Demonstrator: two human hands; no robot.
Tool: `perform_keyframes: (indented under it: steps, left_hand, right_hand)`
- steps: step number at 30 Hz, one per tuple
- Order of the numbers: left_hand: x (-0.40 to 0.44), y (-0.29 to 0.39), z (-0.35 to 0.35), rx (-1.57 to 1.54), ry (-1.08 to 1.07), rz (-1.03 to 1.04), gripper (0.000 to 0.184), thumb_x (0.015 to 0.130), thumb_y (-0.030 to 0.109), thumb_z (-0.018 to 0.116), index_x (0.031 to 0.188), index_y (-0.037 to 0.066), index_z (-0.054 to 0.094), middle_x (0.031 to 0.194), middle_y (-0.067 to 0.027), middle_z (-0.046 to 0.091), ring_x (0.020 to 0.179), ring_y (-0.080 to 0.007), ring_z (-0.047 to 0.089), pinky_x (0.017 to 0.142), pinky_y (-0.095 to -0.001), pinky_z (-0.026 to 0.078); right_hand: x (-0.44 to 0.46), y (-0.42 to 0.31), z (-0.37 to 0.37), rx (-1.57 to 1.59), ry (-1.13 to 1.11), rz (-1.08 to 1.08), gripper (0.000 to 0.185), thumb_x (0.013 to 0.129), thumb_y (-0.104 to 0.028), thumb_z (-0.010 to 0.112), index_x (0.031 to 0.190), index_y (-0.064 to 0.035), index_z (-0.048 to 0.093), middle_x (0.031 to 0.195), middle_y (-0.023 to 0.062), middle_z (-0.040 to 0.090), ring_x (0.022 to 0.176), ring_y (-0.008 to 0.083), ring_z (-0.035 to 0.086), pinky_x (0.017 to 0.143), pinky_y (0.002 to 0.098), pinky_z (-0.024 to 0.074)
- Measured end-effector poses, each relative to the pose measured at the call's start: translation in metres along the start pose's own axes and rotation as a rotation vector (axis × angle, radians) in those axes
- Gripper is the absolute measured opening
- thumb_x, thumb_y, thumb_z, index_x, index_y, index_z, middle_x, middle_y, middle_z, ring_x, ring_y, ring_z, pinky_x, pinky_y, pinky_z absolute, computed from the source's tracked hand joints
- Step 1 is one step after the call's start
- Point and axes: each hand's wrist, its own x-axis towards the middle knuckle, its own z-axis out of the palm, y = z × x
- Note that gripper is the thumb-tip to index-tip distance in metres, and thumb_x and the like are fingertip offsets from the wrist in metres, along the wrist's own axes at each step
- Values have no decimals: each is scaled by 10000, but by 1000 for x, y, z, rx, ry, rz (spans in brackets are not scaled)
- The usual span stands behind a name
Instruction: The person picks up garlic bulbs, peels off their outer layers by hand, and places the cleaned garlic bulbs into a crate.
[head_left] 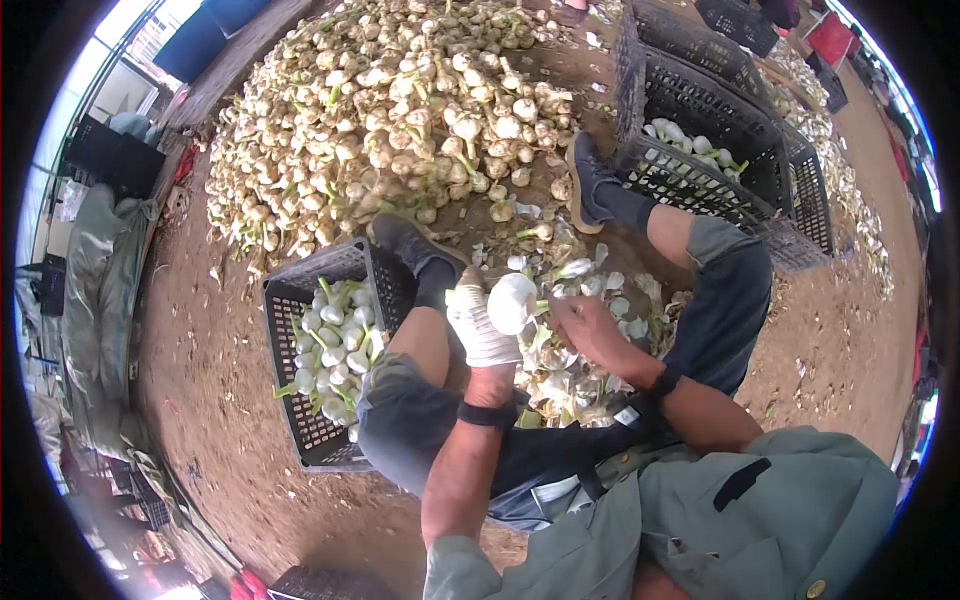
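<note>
My left hand [484, 326], in a white glove, is closed on a white peeled garlic bulb [512, 304] held up between my knees. The bulb's short green stem points toward my right hand [592, 332]. That bare hand is closed, its curled fingers close to the stem's end; whatever they hold is hidden. Beneath both hands lie loose garlic skins [566, 380] and scraps on the ground. To the left of my leg, a black plastic crate [318, 458] holds several cleaned garlic bulbs [338, 345] with green stems.
A large heap of unpeeled garlic [380, 120] spreads in front of my shoes. At the right, a second black crate [715, 95] contains some white bulbs [690, 146]. Skins litter the dirt floor [215, 330], and a covered bundle [100, 310] lines the left side.
</note>
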Motion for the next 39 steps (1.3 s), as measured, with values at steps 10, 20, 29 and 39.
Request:
perform_keyframes:
  steps: [10, 20, 29, 39]
  left_hand:
    - [-11, -43, 6, 845, -465, 348, 506, 792, 306, 773, 1148, -7, 597, 1043, -145, 653, 930, -213, 625, 801, -318, 518]
    - [-22, -7, 24, 463, -519, -156, 316, 912, 205, 642, 1126, -26, 622, 989, -61, 662, 895, -110, 590, 806, -257, 477]
    - [-14, -3, 13, 378, -460, -326, 317, 908, 124, 634, 1181, -29, 587, 1030, -80, 673, 920, -109, 609, 830, -265, 494]
    - [2, 11, 21, 312, -295, -335, 294, 932, 122, 598, 1183, -30, 585, 1011, -69, 657, 929, -109, 585, 863, -251, 468]
  right_hand:
    - [1, -26, -15, 796, -101, 344, 558, 966, -560, 392, 1252, -93, 495, 1128, 121, 617, 949, 234, 638, 801, 394, 526]
    - [103, -98, -161, 473, 278, -144, 426, 949, -451, 507, 1103, -64, 599, 1072, 127, 659, 829, 178, 638, 684, 310, 499]
    - [255, 45, -33, -727, -65, 85, 515, 867, -247, 633, 1296, 2, 497, 845, 90, 660, 706, 208, 617, 641, 369, 491]
    - [309, 101, -21, -909, 62, -17, 367, 888, -317, 600, 963, 42, 610, 836, 205, 648, 795, 342, 633, 689, 426, 475]
